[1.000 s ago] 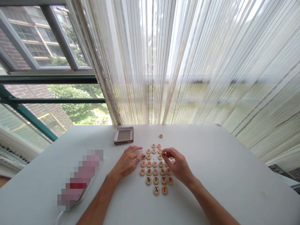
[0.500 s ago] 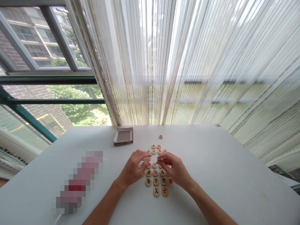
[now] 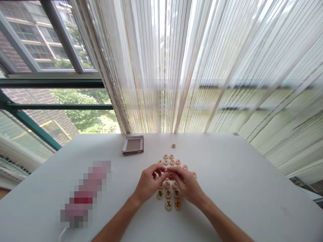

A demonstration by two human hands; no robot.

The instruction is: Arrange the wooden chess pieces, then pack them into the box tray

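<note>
My left hand [image 3: 151, 179] and my right hand [image 3: 185, 181] meet fingertip to fingertip above rows of round wooden Chinese chess pieces. Between their pinched fingers shows the pale edge of one chess piece [image 3: 166, 170], mostly covered. Just below, a piece with a red character [image 3: 167, 184] lies in the layout. Closer to me are a black-marked piece [image 3: 168, 204] and a red-marked piece [image 3: 177, 204]. Beyond my fingers, several more pieces lie face up, among them a red-marked one [image 3: 172, 162]. My hands hide the middle of the layout.
On the white table [image 3: 234, 188], a shallow open box [image 3: 133, 145] stands at the back left. One lone chess piece [image 3: 173, 146] lies behind the layout. A blurred pinkish object [image 3: 85, 195] lies on the left, and a sheer curtain [image 3: 176, 67] hangs behind the table.
My hands have come together, left hand moving right and right hand moving slightly left, so that their fingertips now meet at the piece. More pieces show on the right side of the layout.
</note>
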